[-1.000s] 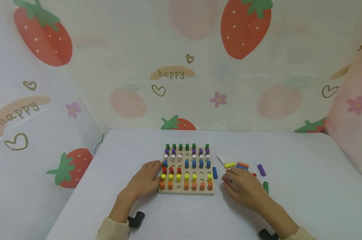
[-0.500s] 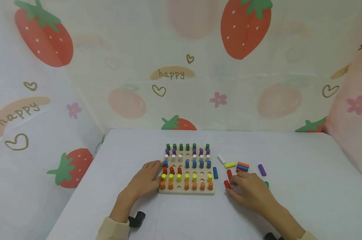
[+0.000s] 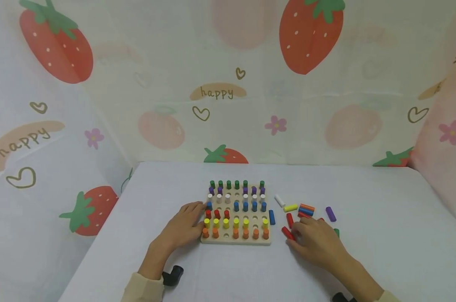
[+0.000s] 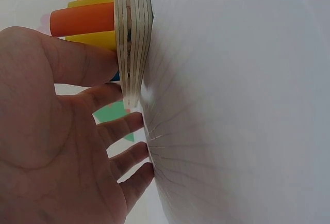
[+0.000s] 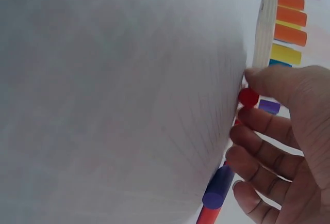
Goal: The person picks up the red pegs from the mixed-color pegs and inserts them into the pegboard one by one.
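A wooden pegboard [image 3: 235, 242] carries rows of coloured pegs, with some holes bare. My left hand [image 3: 184, 226] rests against its left side, fingers extended; in the left wrist view the thumb [image 4: 85, 64] presses at the board's edge beside the orange and yellow pegs. To the right of the board, my right hand [image 3: 316, 241] is low over loose pegs. Between its thumb and index finger is a red peg [image 5: 248, 97], lying tilted, which the fingertips pinch. Another red peg [image 3: 290, 220] lies just beyond the fingers.
Loose pegs lie around the right hand: blue [image 3: 271, 217], white [image 3: 279, 200], yellow [image 3: 290, 208], orange [image 3: 307, 207], purple [image 3: 331, 214] and green [image 3: 337, 232]. A white cloth covers the table [image 3: 213, 277]. A strawberry-printed curtain [image 3: 307, 96] stands behind it.
My right hand has shifted slightly right and toward me, uncovering red pegs. The red peg at its fingertips has turned to a slant. My left hand stays at the board.
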`<state>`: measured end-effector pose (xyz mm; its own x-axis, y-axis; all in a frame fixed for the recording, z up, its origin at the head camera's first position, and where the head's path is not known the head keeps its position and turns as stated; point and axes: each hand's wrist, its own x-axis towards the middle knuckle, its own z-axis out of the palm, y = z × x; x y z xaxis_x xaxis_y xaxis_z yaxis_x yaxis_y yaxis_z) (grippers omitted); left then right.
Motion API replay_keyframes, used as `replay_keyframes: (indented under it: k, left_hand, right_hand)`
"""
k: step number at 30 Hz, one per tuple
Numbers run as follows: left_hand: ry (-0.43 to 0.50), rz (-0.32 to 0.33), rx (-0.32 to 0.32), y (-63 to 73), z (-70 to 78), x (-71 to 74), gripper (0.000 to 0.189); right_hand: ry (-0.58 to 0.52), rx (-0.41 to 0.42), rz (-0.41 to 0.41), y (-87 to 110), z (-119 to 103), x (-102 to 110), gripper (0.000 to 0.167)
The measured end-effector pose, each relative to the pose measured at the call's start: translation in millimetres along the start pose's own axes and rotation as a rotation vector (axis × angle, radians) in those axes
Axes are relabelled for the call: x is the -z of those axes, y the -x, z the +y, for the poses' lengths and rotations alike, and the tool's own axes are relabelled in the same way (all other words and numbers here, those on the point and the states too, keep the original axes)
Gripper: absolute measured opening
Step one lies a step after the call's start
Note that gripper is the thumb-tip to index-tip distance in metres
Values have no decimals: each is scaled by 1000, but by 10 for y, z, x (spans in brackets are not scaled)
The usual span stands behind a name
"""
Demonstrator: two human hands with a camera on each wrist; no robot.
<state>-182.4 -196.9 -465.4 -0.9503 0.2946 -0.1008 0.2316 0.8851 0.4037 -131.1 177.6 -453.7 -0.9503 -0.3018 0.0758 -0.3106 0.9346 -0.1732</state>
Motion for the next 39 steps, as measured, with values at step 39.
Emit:
replay_keyframes:
  k: [39]
  left_hand:
    - [19, -8, 4, 11, -1, -1, 64]
  right_hand:
    - [18, 72, 121, 69, 103, 190, 20]
